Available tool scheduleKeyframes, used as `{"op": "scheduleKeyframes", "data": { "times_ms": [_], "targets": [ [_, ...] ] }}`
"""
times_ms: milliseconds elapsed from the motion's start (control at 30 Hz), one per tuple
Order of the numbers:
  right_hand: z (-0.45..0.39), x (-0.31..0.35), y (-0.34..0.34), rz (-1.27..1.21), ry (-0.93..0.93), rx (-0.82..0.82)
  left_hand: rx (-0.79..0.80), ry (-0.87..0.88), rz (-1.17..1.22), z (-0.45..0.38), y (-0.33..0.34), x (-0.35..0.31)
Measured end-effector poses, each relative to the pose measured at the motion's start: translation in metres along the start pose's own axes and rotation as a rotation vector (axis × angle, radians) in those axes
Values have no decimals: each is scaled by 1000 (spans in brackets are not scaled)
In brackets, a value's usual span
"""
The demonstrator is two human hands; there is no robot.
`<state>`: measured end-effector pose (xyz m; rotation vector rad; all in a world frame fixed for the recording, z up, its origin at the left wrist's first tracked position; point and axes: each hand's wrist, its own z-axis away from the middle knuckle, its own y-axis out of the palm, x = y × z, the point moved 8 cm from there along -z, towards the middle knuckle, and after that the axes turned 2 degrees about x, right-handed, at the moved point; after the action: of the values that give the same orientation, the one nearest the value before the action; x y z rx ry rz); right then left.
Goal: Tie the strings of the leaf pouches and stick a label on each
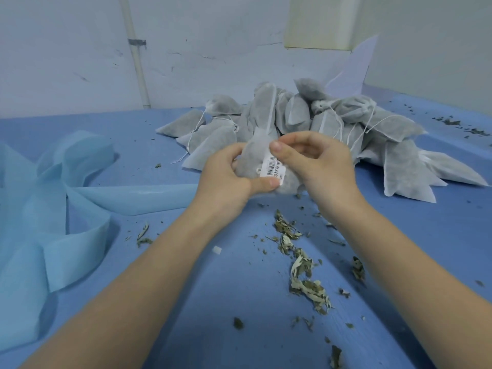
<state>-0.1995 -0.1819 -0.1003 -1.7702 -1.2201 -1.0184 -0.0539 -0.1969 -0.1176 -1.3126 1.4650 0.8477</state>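
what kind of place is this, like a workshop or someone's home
Probably a small hand-packing workroom for dried herbs, not a home kitchen. A pile of filled drawstring pouches sits on a blue foam-covered table, loose dried leaves are scattered about, and both hands press a barcode label onto one pouch.

We worked at a blue table (133,134) that ran back to a pale, scuffed wall (66,49). A white pipe (137,57) climbed that wall, held by a grey metal clamp (137,42). Farther right we saw a cream panel (319,20) set into the wall, and another pale wall (439,41) met it at the corner. The light was soft and even, with faint shadows.
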Motion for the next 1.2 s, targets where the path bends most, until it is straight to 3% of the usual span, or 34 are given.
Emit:
{"op": "scheduleKeyframes", "data": {
  "times_ms": [133, 333, 433, 700, 867, 933, 1000, 1033, 1200],
  "targets": [
    [0, 0, -7, 40, -34, -143, -36, -34, 17, 0, 1, 4],
    [7, 0, 19, 87, -46, 204, -216, -167, 259, -1, -16, 16],
    [8, -7, 19, 114, 4, 137, -352, -195, 325, 0, -25, 19],
    [15, -26, 37, -447, 311, 58, -477, -206, 360, 10, -34, 20],
    [1, 12, 47, -648, 247, -124, -423, -234, 548, 23, -32, 17],
    [-2, 48, 82, -698, 137, 92, -410, -242, 505, 26, -28, 19],
    [11, 73, 122, -420, 56, 437, -411, -227, 380, 24, -31, 15],
    [17, 75, 131, -293, 38, 516, -399, -216, 310, 21, -33, 14],
    [18, 57, 97, -326, 139, 438, -302, -175, 103, 8, -19, 8]
  ]
}}
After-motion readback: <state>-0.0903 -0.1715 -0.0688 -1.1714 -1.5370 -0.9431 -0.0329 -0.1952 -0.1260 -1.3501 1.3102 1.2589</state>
